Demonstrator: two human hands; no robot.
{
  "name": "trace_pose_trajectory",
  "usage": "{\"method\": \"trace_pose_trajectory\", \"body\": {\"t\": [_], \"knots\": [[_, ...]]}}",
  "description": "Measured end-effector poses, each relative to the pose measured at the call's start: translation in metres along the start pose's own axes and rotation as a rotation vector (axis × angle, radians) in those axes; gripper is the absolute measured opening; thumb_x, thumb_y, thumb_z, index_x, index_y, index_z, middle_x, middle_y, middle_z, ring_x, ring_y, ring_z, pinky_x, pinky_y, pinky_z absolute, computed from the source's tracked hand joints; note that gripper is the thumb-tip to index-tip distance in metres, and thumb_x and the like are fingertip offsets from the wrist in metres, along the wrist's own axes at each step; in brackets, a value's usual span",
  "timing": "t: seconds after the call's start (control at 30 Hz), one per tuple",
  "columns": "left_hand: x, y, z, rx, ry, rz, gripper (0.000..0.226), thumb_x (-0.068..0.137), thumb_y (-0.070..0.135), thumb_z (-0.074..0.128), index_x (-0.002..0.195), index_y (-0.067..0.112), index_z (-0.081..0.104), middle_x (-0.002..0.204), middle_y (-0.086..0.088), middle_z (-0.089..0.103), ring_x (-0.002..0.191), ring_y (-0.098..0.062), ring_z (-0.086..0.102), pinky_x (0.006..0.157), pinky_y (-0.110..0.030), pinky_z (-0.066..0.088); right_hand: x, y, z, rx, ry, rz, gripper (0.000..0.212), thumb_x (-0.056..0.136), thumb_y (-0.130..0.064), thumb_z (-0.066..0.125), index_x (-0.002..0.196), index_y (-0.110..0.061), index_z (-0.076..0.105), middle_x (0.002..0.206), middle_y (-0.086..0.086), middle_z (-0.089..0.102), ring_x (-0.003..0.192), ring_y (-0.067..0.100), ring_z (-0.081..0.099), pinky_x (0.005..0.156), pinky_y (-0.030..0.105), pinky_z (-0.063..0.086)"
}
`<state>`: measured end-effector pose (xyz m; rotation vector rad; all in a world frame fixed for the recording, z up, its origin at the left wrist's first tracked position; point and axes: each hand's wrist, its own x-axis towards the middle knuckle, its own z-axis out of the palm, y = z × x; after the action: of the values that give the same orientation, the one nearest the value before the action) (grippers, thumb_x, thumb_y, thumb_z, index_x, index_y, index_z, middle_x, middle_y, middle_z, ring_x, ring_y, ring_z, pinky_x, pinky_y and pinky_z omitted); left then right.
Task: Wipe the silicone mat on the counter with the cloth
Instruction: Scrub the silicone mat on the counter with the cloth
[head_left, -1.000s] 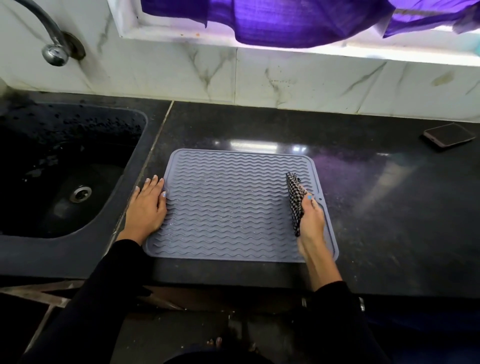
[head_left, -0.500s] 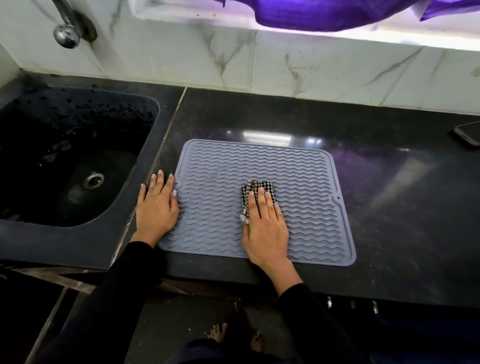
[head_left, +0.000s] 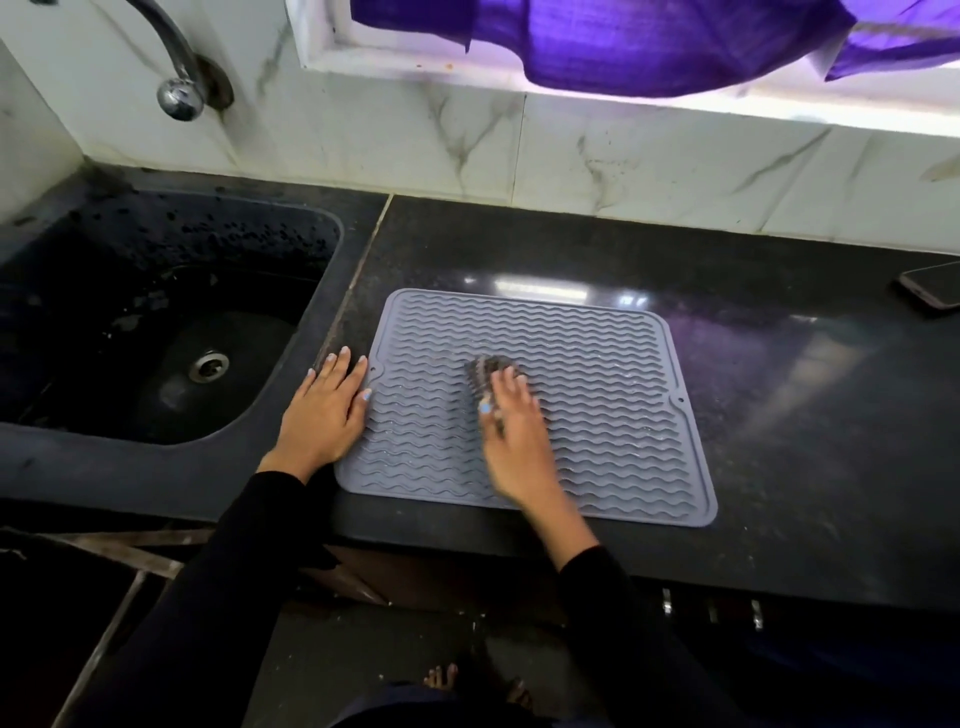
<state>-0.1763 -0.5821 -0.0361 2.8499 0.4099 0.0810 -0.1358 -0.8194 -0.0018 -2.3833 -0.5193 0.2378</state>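
Fingers (head_left: 506, 387) of the right hand (head_left: 511, 441) are lying stretched out over the cloth (head_left: 485, 371), pressing it flat against the mat (head_left: 597, 395); the thumb is sitting at the cloth's left edge, and motion blur is hiding whether it is pinching the fabric. The cloth is showing as a small bunched wad with a dark and light check, poking out beyond the fingertips, a little left of the mat's middle.

The mat is lying flat on the dark worktop (head_left: 805, 415), near its front edge and just to the right of the sink (head_left: 156, 322). It is grey-blue, roughly square with rounded corners, and is carrying rows of raised wavy ridges inside a plain rim. A small tab with a hole is showing on the left rim and another on the right. Faint wet glints are sitting between the ridges in the lower half.

The left hand (head_left: 324, 415) is resting palm down on the worktop beside the mat's left edge, fingers straight and relaxed, the thumb touching the rim. Both arms are wearing black sleeves.

Further out, a tap (head_left: 176, 93) is hanging above the black sink, marbled white tiles are running along the wall, a purple curtain (head_left: 649, 47) is draping over the window, and a phone (head_left: 932, 291) is lying at the far right of the worktop.
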Motion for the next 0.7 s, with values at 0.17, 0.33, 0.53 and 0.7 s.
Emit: {"method": "trace_pose_trajectory", "body": {"t": [0.17,0.33,0.53,0.7], "knots": [[-0.007,-0.002,0.005,0.048,0.037,0.018,0.076,0.084,0.053,-0.002,0.148,0.018,0.02,0.157,-0.005,0.015,0.145,-0.02,0.011,0.117,-0.037,0.003,-0.008,0.004,0.033,-0.42,0.087,-0.118,0.068,0.094,-0.051,0.018,0.147,-0.01,0.021,0.155,0.012,0.018,0.144,0.025,0.013,0.117,0.039,0.007],[-0.007,0.001,0.005,0.02,0.049,-0.006,0.074,0.085,0.052,-0.002,0.147,0.021,0.021,0.156,-0.003,0.015,0.145,-0.017,0.01,0.116,-0.034,0.001,0.0,0.009,0.02,-0.324,0.058,-0.16,0.054,0.098,-0.036,0.032,0.148,-0.019,0.018,0.156,0.0,0.014,0.144,0.012,0.008,0.116,0.028,-0.001],[-0.008,0.0,0.003,-0.04,0.081,0.016,0.072,0.086,0.05,0.001,0.146,0.019,0.028,0.155,-0.005,0.021,0.144,-0.018,0.014,0.117,-0.034,0.002,0.013,0.003,-0.003,0.482,0.03,0.168,0.039,0.098,-0.025,0.04,0.137,-0.027,0.043,0.137,0.01,0.051,0.108,0.018,0.058,0.092,0.035,0.047],[-0.012,0.0,0.005,-0.134,0.164,-0.005,0.045,0.097,0.022,0.03,0.14,0.012,0.039,0.151,-0.008,0.031,0.142,-0.018,0.023,0.117,-0.032,0.007,0.009,-0.041,0.005,0.668,0.077,0.159,0.045,0.099,-0.022,0.038,0.143,-0.024,0.032,0.142,-0.017,0.032,0.118,0.004,0.047,0.091,0.022,0.047]]}}
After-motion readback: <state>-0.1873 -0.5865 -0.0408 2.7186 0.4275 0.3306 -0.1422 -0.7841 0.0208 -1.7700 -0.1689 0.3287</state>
